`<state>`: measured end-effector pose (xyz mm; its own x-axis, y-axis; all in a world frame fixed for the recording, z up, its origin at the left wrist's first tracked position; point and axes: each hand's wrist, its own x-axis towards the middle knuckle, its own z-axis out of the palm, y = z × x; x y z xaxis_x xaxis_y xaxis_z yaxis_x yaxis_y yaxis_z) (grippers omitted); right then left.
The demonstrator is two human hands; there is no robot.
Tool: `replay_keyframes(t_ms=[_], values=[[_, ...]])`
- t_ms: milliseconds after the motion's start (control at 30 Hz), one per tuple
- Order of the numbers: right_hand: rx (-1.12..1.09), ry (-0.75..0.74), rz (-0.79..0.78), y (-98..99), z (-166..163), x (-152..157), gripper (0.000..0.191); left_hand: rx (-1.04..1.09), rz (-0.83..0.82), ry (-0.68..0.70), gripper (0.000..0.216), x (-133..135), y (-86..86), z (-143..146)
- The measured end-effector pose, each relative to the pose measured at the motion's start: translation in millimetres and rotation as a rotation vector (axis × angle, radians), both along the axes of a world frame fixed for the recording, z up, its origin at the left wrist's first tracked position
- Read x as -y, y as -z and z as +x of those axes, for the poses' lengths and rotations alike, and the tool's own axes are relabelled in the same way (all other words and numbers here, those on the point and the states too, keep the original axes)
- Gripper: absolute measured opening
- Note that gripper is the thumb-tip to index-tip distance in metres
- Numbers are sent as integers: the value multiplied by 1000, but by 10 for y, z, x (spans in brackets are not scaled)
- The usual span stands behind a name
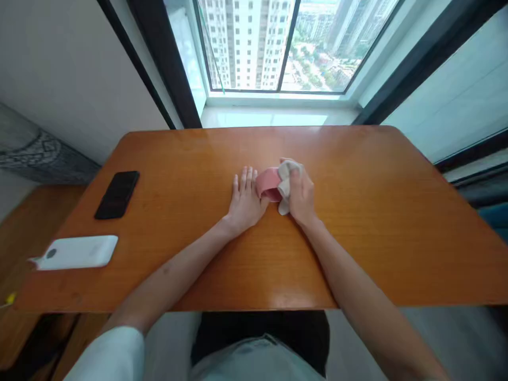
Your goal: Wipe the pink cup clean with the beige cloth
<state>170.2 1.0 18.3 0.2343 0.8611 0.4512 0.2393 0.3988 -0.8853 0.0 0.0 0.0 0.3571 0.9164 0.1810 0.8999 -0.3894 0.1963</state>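
A small pink cloth item (268,185) lies at the middle of the orange wooden table (357,222). My right hand (301,198) grips its right end together with a bunched white cloth (284,180), lifting that end a little. To its left, my left hand (246,198) rests flat on the tabletop, fingers together. Its thumb touches the pink item's lower edge.
A black phone (117,194) lies face down at the table's left side. Nearer the front left corner is a white power bank (77,252). Behind the table's far edge runs a white window sill (273,117) under large windows. A lower wooden surface (16,233) stands to the left.
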Motion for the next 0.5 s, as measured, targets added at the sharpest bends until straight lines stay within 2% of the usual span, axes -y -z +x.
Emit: replay_keyframes(t_ms=[100, 233, 300, 367, 433, 500], values=[[-129, 69, -41, -106, 170, -168, 63, 1, 2, 16, 75, 0, 17, 17], [-184, 108, 128, -497, 253, -229, 61, 8, 14, 30, 74, -9, 35, 36], [-215, 81, 221, -586, 205, -180, 58, 9, 11, 24, 75, -11, 38, 39], [-184, 37, 220, -497, 133, -109, 56, 3, 3, 22, 74, -8, 38, 38], [-53, -26, 75, -308, 92, -52, 53, 1, 0, 27, 74, -5, 40, 35], [-19, -31, -18, -184, 118, -37, 57, 4, 5, 37, 73, -5, 47, 32]])
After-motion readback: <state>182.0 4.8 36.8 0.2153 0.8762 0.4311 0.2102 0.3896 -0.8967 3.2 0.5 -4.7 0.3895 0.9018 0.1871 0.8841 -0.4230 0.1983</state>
